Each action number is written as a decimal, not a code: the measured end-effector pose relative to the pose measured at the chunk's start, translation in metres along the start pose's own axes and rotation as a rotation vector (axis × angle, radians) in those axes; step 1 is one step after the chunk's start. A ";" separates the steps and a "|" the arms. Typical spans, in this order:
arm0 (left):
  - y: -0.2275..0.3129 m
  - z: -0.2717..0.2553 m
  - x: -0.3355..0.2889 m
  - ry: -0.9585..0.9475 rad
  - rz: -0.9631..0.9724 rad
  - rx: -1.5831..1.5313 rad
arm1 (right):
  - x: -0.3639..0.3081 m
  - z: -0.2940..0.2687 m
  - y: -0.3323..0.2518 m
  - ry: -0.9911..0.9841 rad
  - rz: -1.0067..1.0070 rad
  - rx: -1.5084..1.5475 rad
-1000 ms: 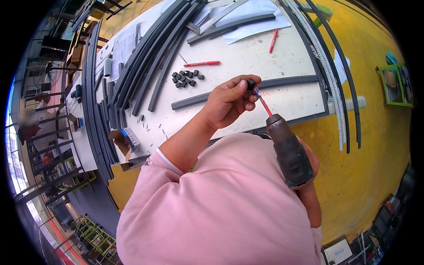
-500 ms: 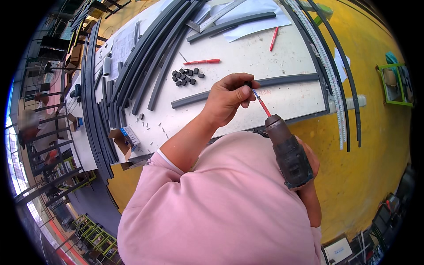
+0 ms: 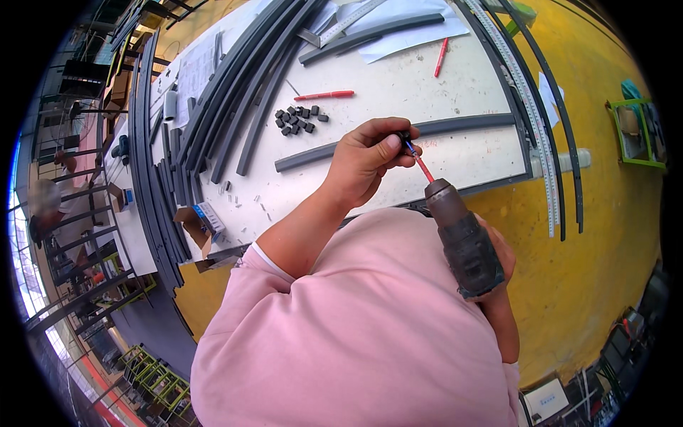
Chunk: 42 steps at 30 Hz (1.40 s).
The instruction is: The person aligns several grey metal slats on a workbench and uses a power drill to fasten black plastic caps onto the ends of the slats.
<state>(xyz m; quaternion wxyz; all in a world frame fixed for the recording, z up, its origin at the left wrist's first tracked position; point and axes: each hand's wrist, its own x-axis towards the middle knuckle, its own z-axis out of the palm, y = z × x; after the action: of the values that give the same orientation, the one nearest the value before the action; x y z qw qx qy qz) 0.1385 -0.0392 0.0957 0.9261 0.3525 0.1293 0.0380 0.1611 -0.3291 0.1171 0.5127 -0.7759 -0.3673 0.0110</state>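
Between the thumb and fingers of my left hand (image 3: 363, 160) a small black block (image 3: 405, 135) is pinched, mostly hidden by the fingertips. My right hand (image 3: 500, 252) is wrapped round a dark cordless drill (image 3: 466, 245), whose body covers most of the fingers. A long bit with a red shank (image 3: 423, 168) runs from the chuck up to the block, its tip meeting it at my left fingertips. Behind the left hand, a grey bar (image 3: 462, 124) lies across the white table (image 3: 398, 85). Several loose black blocks (image 3: 299, 119) are heaped to its left.
Long grey bars (image 3: 249, 92) are stacked at the left. Two red pens (image 3: 325, 95) (image 3: 441, 58) and a metal square (image 3: 348, 25) lie farther back. An open small box (image 3: 199, 224) stands at the near left edge. Thin strips and a long ruler (image 3: 530, 107) overhang the right edge.
The drill has shifted slightly up and left, and the small block has turned a little in my left fingers. Both grips are unchanged.
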 end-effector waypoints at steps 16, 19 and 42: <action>0.010 0.022 -0.004 0.037 -0.184 -0.088 | 0.005 -0.002 -0.006 -0.016 -0.057 -0.089; 0.009 0.023 -0.004 -0.017 -0.169 -0.046 | 0.005 -0.003 -0.008 -0.014 -0.057 -0.064; 0.017 0.014 -0.021 -0.126 -0.123 0.090 | 0.007 -0.003 -0.023 -0.018 -0.168 -0.113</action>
<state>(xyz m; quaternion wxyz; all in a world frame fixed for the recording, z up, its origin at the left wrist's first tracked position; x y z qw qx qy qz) 0.1218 -0.0388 0.1213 0.9162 0.3866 0.0940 -0.0471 0.1549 -0.3231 0.1393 0.4639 -0.7699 -0.4360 -0.0458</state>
